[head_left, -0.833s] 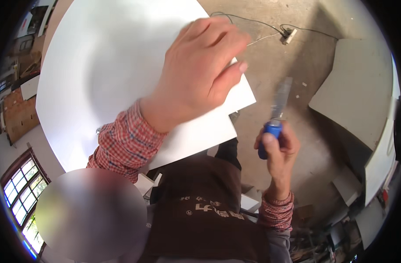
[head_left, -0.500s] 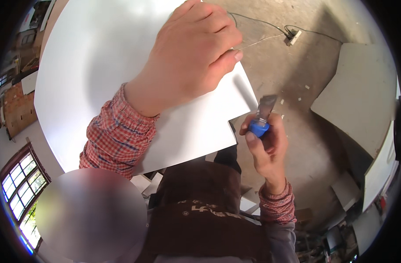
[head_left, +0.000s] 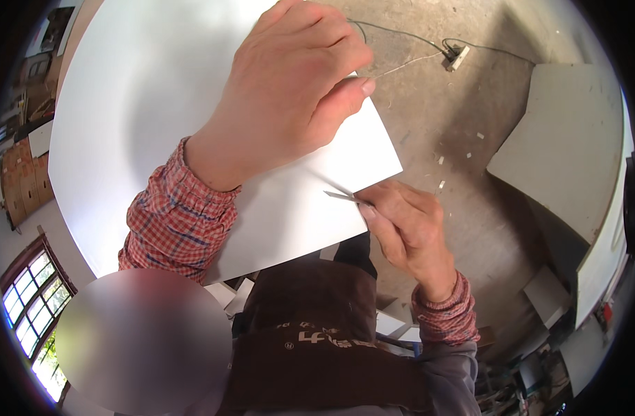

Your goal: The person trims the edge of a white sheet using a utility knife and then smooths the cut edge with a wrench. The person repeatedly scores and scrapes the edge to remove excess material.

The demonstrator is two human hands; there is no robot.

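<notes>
A large white panel with a notch cut in its right side fills the left and middle of the view. Over its upper right edge is my left hand, fingers curled and thumb pointing right; whatever is between them is hidden. My right hand, at the notch, pinches a scraper-like tool whose flat metal blade is seen nearly edge-on. The blade's tip lies over the panel's face beside the notch's inner corner. My fingers hide the tool's handle.
A white power strip with dark cables lies on the concrete floor, with small white scraps nearby. Another big pale panel stands at the right. Cardboard boxes are at the far left, above a barred window.
My right hand has turned and brought the tool leftward to the notch; its blade went from pointing up to pointing left, and its blue handle is now hidden. The left hand keeps its pose.
</notes>
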